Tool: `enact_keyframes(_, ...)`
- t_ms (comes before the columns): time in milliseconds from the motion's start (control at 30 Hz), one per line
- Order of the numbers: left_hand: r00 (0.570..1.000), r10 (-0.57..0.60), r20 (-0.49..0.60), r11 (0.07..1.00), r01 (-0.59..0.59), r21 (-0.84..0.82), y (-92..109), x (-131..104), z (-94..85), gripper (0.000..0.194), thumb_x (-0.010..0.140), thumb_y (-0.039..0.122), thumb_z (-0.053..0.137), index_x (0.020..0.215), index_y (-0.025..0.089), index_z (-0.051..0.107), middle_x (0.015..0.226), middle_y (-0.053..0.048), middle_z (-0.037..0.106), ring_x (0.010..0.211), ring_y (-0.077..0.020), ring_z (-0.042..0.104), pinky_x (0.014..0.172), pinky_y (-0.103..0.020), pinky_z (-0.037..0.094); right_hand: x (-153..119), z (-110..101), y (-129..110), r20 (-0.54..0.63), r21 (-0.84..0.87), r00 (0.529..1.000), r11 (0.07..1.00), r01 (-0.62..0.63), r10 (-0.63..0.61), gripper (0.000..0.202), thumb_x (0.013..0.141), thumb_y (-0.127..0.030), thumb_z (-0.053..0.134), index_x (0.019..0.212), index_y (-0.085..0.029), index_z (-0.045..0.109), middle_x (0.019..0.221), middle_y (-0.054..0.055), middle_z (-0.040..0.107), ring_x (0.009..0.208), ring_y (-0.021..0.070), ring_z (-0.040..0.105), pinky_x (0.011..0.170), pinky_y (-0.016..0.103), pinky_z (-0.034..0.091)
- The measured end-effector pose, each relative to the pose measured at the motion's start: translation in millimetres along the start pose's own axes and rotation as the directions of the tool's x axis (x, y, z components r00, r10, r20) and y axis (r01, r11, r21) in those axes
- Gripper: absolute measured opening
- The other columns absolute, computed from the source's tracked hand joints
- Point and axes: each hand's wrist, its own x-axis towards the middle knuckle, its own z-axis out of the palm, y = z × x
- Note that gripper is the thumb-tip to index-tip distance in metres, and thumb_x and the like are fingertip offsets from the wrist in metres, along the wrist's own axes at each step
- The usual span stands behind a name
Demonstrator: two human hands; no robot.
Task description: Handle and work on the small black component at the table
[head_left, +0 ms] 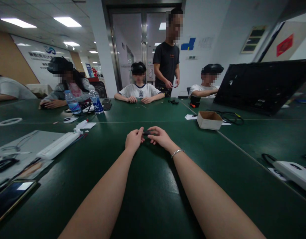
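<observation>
Just above the green tabletop (pixel 148 172), my left hand (pixel 134 139) and my right hand (pixel 161 136) meet in front of me. Between their fingertips is a small, dark, narrow object (pixel 146 133), too small to name. The left thumb points up beside its left end, with the fingers curled. The right thumb and fingers close around its other end. A silver bracelet (pixel 177 153) circles my right wrist. Parts of the object are hidden by the fingers.
At left lie a phone (pixel 13 196), a white power strip (pixel 59 146) and cables; two bottles (pixel 96 101) stand beyond. An open cardboard box (pixel 209 124) and a large black monitor (pixel 262 86) are at right. Several people are around the table, one (pixel 167 61) standing.
</observation>
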Motion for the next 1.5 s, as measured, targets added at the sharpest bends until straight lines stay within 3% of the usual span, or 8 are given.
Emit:
enact_keyframes(167, 0.997, -0.08, -0.019, 0.968, 0.082, 0.238, 17, -11, -12.4, 0.06, 0.09, 0.064, 0.031, 0.061, 0.021, 0.062, 0.06, -0.003, 0.065, 0.06, -0.0187, 0.061, 0.057, -0.028, 0.038, -1, 2, -3, 0.002, -0.02, 1.0, 1.0, -0.005, 0.005, 0.033, 0.073, -0.01, 0.071, 0.102, -0.017, 0.058, 0.085, 0.0, 0.067, 0.049, 0.0058, 0.058, 0.041, 0.014, 0.046)
enact_keyframes(333, 0.987, -0.154, -0.034, 0.931, 0.157, 0.331, 30, -16, -15.7, 0.063, 0.095, 0.055, 0.019, 0.065, 0.021, 0.062, 0.068, -0.007, 0.067, 0.065, -0.0222, 0.061, 0.061, -0.031, 0.039, -1, 2, -4, -0.002, -0.023, 1.0, 1.0, -0.016, 0.016, 0.034, 0.073, -0.009, 0.071, 0.103, -0.017, 0.059, 0.088, 0.001, 0.067, 0.05, 0.0058, 0.059, 0.041, 0.013, 0.047)
enact_keyframes(433, 0.99, -0.135, -0.041, 0.926, 0.14, 0.351, 30, -17, -14.6, 0.061, 0.094, 0.055, 0.02, 0.066, 0.021, 0.062, 0.071, -0.008, 0.067, 0.068, -0.0234, 0.061, 0.062, -0.032, 0.039, -2, 2, -4, 0.004, -0.024, 1.0, 1.0, -0.02, 0.02, 0.034, 0.072, -0.009, 0.072, 0.103, -0.017, 0.059, 0.089, 0.002, 0.068, 0.05, 0.0058, 0.059, 0.041, 0.013, 0.047)
enact_keyframes(633, 0.999, 0.021, -0.024, 0.975, -0.015, 0.224, 15, -13, -10.3, 0.051, 0.092, 0.059, 0.031, 0.07, 0.023, 0.058, 0.068, -0.004, 0.063, 0.063, -0.0207, 0.057, 0.058, -0.029, 0.035, -1, 1, -3, -0.025, -0.002, 0.999, 0.999, -0.033, 0.033, 0.029, 0.077, -0.012, 0.072, 0.103, -0.017, 0.06, 0.083, 0.001, 0.068, 0.049, 0.0061, 0.059, 0.04, 0.013, 0.048)
enact_keyframes(767, 0.993, 0.103, 0.05, 0.991, -0.107, 0.087, 2, -5, -5.3, 0.037, 0.091, 0.054, 0.04, 0.079, 0.023, 0.057, 0.069, -0.001, 0.062, 0.064, -0.0174, 0.057, 0.061, -0.027, 0.038, 0, -3, -1, -0.076, 0.048, 0.995, 0.997, -0.054, 0.057, 0.027, 0.08, -0.013, 0.07, 0.105, -0.017, 0.06, 0.083, 0.002, 0.067, 0.049, 0.0064, 0.059, 0.042, 0.014, 0.052)
enact_keyframes(1067, 0.965, 0.256, 0.059, 0.948, -0.239, -0.209, -15, 6, 5.6, 0.022, 0.085, 0.041, 0.055, 0.092, 0.02, 0.06, 0.08, -0.002, 0.065, 0.075, -0.0156, 0.062, 0.07, -0.026, 0.047, 1, -4, -1, -0.12, 0.088, 0.987, 0.992, -0.094, 0.104, 0.019, 0.084, -0.012, 0.068, 0.101, -0.016, 0.061, 0.077, 0.002, 0.066, 0.047, 0.0076, 0.059, 0.041, 0.016, 0.053)
enact_keyframes(1267, 0.973, 0.205, 0.108, 0.958, -0.176, -0.226, -13, 5, 5.5, 0.022, 0.085, 0.038, 0.055, 0.091, 0.018, 0.061, 0.079, -0.004, 0.068, 0.076, -0.0165, 0.064, 0.07, -0.027, 0.049, 1, -4, -1, -0.127, 0.085, 0.986, 0.992, -0.094, 0.104, 0.017, 0.083, -0.012, 0.071, 0.097, -0.015, 0.061, 0.072, 0.0, 0.066, 0.046, 0.0073, 0.059, 0.041, 0.015, 0.052)
enact_keyframes(1500, 0.981, 0.132, 0.145, 0.989, -0.12, -0.09, -9, 4, 1.5, 0.037, 0.087, 0.052, 0.048, 0.082, 0.018, 0.063, 0.067, -0.003, 0.067, 0.063, -0.0162, 0.062, 0.064, -0.027, 0.045, 1, -4, 2, -0.121, 0.064, 0.99, 0.995, -0.071, 0.079, 0.019, 0.082, -0.013, 0.07, 0.099, -0.016, 0.061, 0.075, 0.0, 0.066, 0.047, 0.0073, 0.059, 0.041, 0.015, 0.052)
